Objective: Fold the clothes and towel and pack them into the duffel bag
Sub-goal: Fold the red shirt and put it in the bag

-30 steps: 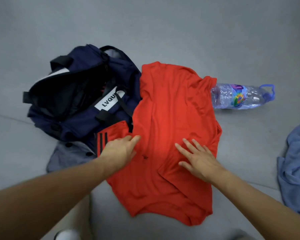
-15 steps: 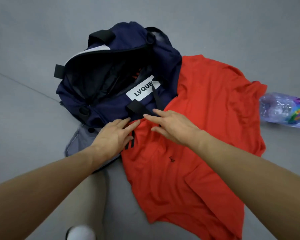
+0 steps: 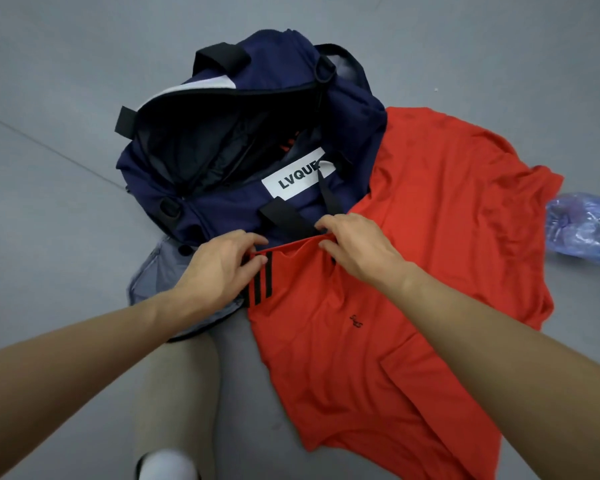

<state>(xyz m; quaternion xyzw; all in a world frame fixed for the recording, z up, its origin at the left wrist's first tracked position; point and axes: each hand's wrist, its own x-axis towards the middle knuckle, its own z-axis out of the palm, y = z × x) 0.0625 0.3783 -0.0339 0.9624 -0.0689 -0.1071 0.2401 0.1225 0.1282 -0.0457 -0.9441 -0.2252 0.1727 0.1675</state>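
We see the left hand (image 3: pixel 219 268) and right hand (image 3: pixel 357 251) both pinching the top edge of the red shirt (image 3: pixel 430 237) mid-frame, below the open, maybe half-filled blue duffel bag (image 3: pixel 219 216).

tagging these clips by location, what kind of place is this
Hard to say exactly: likely an indoor room with a smooth grey floor, perhaps a home or gym. The person works directly on that floor, where an open navy duffel bag, a red shirt and a plastic water bottle lie.
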